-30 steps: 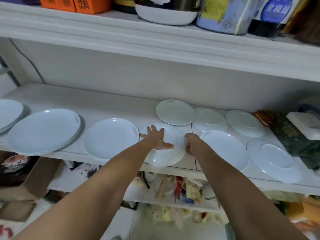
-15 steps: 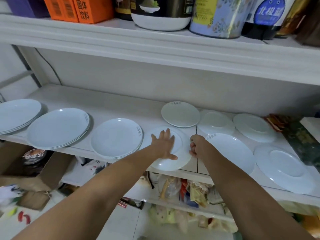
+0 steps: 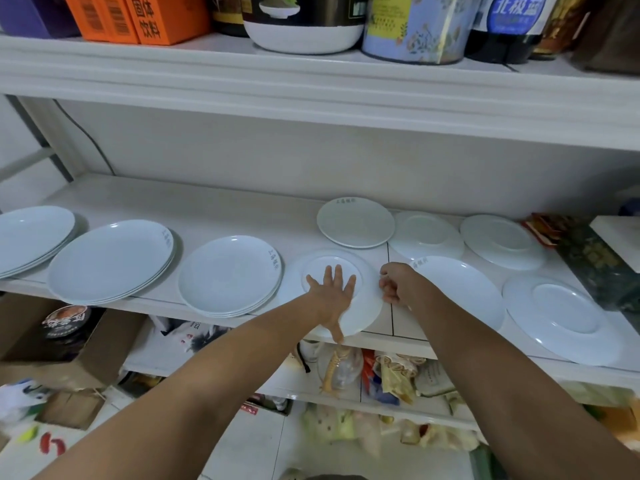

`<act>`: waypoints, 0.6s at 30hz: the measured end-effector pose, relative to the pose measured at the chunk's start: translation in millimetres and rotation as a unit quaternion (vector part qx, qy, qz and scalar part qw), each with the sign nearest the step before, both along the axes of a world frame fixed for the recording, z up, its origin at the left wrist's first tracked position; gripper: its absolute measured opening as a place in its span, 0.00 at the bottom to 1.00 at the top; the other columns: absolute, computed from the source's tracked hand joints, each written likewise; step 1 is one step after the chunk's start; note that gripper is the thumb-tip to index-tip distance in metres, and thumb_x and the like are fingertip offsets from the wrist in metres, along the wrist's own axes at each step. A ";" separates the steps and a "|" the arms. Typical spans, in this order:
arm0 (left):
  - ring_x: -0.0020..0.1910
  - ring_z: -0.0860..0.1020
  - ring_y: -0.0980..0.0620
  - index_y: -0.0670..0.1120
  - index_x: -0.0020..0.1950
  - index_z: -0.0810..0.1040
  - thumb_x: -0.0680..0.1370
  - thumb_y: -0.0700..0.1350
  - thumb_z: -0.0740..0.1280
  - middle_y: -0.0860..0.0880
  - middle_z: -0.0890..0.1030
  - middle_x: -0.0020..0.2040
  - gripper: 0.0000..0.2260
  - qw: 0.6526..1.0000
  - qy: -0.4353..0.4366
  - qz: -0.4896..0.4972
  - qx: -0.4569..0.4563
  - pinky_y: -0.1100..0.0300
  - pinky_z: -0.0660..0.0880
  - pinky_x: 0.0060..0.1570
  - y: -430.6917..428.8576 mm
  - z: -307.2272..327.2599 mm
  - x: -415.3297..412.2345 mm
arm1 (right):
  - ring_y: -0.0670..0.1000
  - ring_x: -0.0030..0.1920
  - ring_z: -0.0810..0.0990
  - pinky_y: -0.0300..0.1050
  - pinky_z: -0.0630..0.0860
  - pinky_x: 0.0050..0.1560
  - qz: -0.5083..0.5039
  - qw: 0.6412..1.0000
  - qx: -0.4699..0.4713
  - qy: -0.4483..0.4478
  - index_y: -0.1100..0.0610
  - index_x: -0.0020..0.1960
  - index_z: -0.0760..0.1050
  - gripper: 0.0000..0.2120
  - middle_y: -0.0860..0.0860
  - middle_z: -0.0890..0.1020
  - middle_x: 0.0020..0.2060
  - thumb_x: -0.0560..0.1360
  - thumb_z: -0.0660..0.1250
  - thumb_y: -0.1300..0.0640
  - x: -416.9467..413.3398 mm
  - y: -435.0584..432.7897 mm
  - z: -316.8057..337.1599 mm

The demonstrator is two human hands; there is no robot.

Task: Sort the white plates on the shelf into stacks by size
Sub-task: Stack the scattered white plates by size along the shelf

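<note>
The orange box (image 3: 145, 19) reads "固体饮料"; the blue-labelled bottle (image 3: 516, 15) reads "北极蓝".

Two bare forearms, no sleeves, no watch, no rings visible. Left hand (image 3: 331, 296) from 7 o'clock, right hand (image 3: 398, 284) from 5 o'clock. Both ungloved.

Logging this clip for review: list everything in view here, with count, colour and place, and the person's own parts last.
Plate stacks: three, white, left half of the shelf.
Plate under the hands: one, white, front centre.
Loose plates: five, white, lying singly on the right half.
Shelf: one, white, middle level.
Orange boxes: at least two, upper shelf, left.
Packets: several, mixed colours, lower shelf.
Left hand: flat on the centre plate.
Right hand: curled at that plate's right rim.
</note>
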State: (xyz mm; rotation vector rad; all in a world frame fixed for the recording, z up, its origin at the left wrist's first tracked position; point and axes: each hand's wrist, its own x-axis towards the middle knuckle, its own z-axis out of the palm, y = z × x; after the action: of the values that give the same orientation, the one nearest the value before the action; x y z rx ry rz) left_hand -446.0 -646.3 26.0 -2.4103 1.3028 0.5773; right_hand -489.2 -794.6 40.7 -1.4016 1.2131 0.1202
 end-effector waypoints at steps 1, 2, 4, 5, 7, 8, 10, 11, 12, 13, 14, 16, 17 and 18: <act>0.75 0.37 0.32 0.41 0.77 0.33 0.67 0.56 0.76 0.34 0.34 0.76 0.59 1.000 -0.004 -0.008 -0.001 0.29 0.51 0.69 -0.4 2.1 -0.2 | 0.47 0.24 0.66 0.41 0.70 0.33 0.006 1.000 -0.001 -0.002 0.59 0.39 0.68 0.09 0.52 0.73 0.29 0.78 0.57 0.60 0.1 -0.6 -0.2; 0.76 0.38 0.32 0.41 0.77 0.34 0.67 0.54 0.76 0.34 0.35 0.76 0.58 1.000 -0.008 -0.016 0.000 0.30 0.53 0.69 -0.9 5.0 -0.3 | 0.47 0.23 0.67 0.41 0.70 0.32 0.012 1.000 -0.002 -0.005 0.59 0.39 0.68 0.09 0.52 0.74 0.30 0.78 0.57 0.60 0.3 -1.5 -0.1; 0.76 0.40 0.32 0.40 0.78 0.36 0.67 0.52 0.77 0.34 0.37 0.77 0.57 1.000 -0.008 -0.029 0.003 0.31 0.55 0.69 -2.3 10.5 -0.5 | 0.47 0.19 0.68 0.40 0.68 0.29 0.020 0.999 -0.016 -0.022 0.59 0.37 0.68 0.09 0.53 0.74 0.29 0.77 0.57 0.62 1.2 -3.8 0.1; 0.77 0.41 0.33 0.41 0.78 0.37 0.67 0.52 0.77 0.35 0.39 0.77 0.56 0.999 -0.003 -0.033 -0.001 0.32 0.56 0.69 -3.5 14.1 -0.4 | 0.47 0.19 0.67 0.39 0.67 0.29 0.021 0.999 -0.025 -0.036 0.59 0.37 0.68 0.09 0.53 0.74 0.29 0.76 0.57 0.63 2.2 -5.5 -0.1; 0.77 0.47 0.35 0.42 0.78 0.41 0.68 0.53 0.76 0.36 0.46 0.78 0.54 0.999 0.013 -0.040 -0.015 0.35 0.60 0.68 -6.7 25.4 0.7 | 0.49 0.22 0.66 0.36 0.66 0.25 0.016 0.996 -0.041 -0.071 0.60 0.37 0.69 0.09 0.55 0.73 0.29 0.75 0.58 0.64 3.9 -8.4 0.5; 0.76 0.52 0.37 0.43 0.78 0.44 0.68 0.54 0.75 0.37 0.51 0.77 0.51 0.998 0.023 -0.045 -0.027 0.36 0.63 0.67 -9.0 31.8 2.3 | 0.49 0.22 0.66 0.34 0.64 0.23 0.009 0.995 -0.049 -0.091 0.60 0.36 0.70 0.09 0.55 0.73 0.29 0.75 0.59 0.65 4.6 -9.4 1.6; 0.71 0.63 0.39 0.42 0.77 0.52 0.69 0.54 0.74 0.38 0.62 0.72 0.45 0.995 0.044 -0.061 -0.066 0.42 0.69 0.64 -13.6 45.2 7.2 | 0.49 0.23 0.67 0.35 0.64 0.22 -0.009 0.989 -0.071 -0.127 0.59 0.34 0.72 0.10 0.53 0.73 0.28 0.74 0.62 0.63 6.8 -12.0 4.3; 0.69 0.66 0.40 0.42 0.76 0.55 0.70 0.54 0.74 0.39 0.66 0.70 0.43 0.992 0.052 -0.068 -0.089 0.46 0.71 0.64 -15.2 51.1 10.6 | 0.49 0.26 0.67 0.36 0.64 0.26 -0.020 0.986 -0.084 -0.145 0.57 0.33 0.73 0.11 0.52 0.74 0.28 0.74 0.63 0.62 7.9 -13.9 5.2; 0.67 0.69 0.41 0.41 0.76 0.59 0.70 0.54 0.73 0.40 0.69 0.70 0.40 0.989 0.063 -0.069 -0.114 0.50 0.70 0.65 -16.0 57.3 14.6 | 0.49 0.27 0.67 0.37 0.64 0.30 -0.034 0.982 -0.091 -0.164 0.56 0.32 0.74 0.11 0.51 0.74 0.28 0.73 0.63 0.61 8.3 -14.9 8.0; 0.66 0.71 0.43 0.40 0.75 0.62 0.71 0.53 0.73 0.41 0.71 0.69 0.37 0.985 0.080 -0.062 -0.142 0.52 0.70 0.66 -16.1 63.5 18.9 | 0.49 0.28 0.68 0.37 0.64 0.32 -0.052 0.977 -0.089 -0.186 0.55 0.31 0.75 0.13 0.51 0.75 0.29 0.74 0.63 0.60 9.0 -17.2 9.5; 0.63 0.74 0.45 0.40 0.72 0.68 0.71 0.51 0.73 0.42 0.74 0.67 0.33 0.978 0.103 -0.048 -0.176 0.55 0.71 0.64 -16.0 69.8 23.8 | 0.49 0.29 0.69 0.37 0.65 0.33 -0.073 0.972 -0.084 -0.205 0.55 0.31 0.75 0.15 0.50 0.76 0.29 0.76 0.62 0.58 9.4 -19.5 11.6; 0.50 0.77 0.50 0.41 0.63 0.77 0.69 0.51 0.73 0.45 0.81 0.54 0.26 0.952 0.165 -0.008 -0.259 0.61 0.74 0.53 -13.6 83.5 32.7 | 0.48 0.31 0.72 0.36 0.68 0.36 -0.103 0.964 -0.070 -0.236 0.55 0.33 0.76 0.19 0.49 0.78 0.28 0.80 0.58 0.54 8.4 -23.6 16.9; 0.45 0.76 0.52 0.41 0.60 0.80 0.69 0.50 0.73 0.47 0.81 0.49 0.23 0.933 0.198 0.014 -0.299 0.62 0.71 0.47 -12.3 90.4 37.0 | 0.47 0.32 0.73 0.35 0.69 0.38 -0.115 0.960 -0.060 -0.248 0.56 0.34 0.76 0.20 0.48 0.79 0.28 0.81 0.56 0.53 7.4 -25.0 20.1; 0.45 0.75 0.53 0.41 0.59 0.81 0.70 0.49 0.72 0.48 0.80 0.47 0.21 0.912 0.230 0.038 -0.338 0.62 0.70 0.46 -11.2 97.5 40.0 | 0.47 0.34 0.74 0.34 0.70 0.40 -0.122 0.959 -0.051 -0.252 0.55 0.35 0.76 0.21 0.48 0.79 0.30 0.82 0.54 0.52 5.8 -25.3 23.6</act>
State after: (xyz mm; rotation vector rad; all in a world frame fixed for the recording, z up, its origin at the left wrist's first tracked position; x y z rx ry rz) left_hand -406.0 -657.5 123.5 -3.0074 1.8495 0.8696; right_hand -483.4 -819.9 64.3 -1.2540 0.9583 -0.4544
